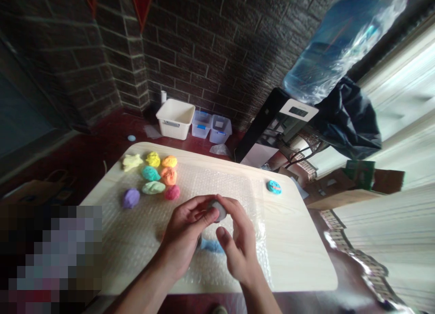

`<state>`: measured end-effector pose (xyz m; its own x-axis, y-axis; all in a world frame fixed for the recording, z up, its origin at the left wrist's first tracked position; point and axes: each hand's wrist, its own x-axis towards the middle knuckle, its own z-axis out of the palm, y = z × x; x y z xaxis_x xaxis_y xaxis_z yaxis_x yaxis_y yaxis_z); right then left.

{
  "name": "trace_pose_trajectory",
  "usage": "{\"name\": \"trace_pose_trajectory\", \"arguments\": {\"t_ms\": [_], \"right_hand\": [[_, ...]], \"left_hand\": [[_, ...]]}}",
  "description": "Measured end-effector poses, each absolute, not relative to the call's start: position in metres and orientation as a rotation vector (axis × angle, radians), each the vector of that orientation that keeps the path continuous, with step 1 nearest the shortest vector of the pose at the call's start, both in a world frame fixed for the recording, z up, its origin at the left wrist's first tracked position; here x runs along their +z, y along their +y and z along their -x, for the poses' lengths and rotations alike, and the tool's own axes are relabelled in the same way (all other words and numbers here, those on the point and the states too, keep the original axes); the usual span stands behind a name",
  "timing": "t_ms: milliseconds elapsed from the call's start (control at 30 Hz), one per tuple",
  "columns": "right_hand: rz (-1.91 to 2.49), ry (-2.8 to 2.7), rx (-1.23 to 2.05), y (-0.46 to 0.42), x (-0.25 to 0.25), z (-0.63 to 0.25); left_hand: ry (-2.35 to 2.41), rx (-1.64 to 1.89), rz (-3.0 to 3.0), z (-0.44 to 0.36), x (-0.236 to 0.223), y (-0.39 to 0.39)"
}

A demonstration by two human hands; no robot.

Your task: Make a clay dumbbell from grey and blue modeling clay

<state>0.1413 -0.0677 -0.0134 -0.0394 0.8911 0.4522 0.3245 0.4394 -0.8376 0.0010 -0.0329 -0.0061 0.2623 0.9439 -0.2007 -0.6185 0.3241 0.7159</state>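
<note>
Both my hands meet over the middle of a light wooden table point(299, 241) covered by a sheet of bubble wrap point(217, 182). My left hand point(185, 234) and my right hand point(238, 241) pinch a small grey lump of clay point(219, 209) between their fingertips. Under my hands a blue piece of clay point(211, 246) lies on the wrap, partly hidden. Several coloured clay lumps sit at the far left: yellow point(152, 159), orange point(169, 161), teal point(150, 173), green point(153, 187), pink point(172, 192), purple point(131, 197).
A round blue-and-orange clay piece point(273, 186) lies near the table's far right corner. On the floor behind stand a white basket point(175, 118) and two clear boxes point(211, 127). A water dispenser with a big blue bottle point(335, 42) stands at the right. The lower left is blurred out.
</note>
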Motion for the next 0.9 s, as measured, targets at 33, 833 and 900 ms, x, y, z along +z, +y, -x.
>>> {"name": "trace_pose_trajectory", "arguments": {"t_ms": [33, 833, 900], "right_hand": [[1.084, -1.576, 0.656, -0.0678, -0.0139, -0.1415], [0.911, -1.241, 1.016, -0.0655, -0.0175, -0.1383], [0.945, -1.283, 0.975, -0.0683, -0.018, -0.1389]], "left_hand": [[0.687, 1.139, -0.564, -0.0014, -0.0058, -0.0327], [0.72, 1.185, -0.527, -0.0024, -0.0116, -0.0317], [0.709, 1.176, -0.544, -0.0035, -0.0104, -0.0319]]}}
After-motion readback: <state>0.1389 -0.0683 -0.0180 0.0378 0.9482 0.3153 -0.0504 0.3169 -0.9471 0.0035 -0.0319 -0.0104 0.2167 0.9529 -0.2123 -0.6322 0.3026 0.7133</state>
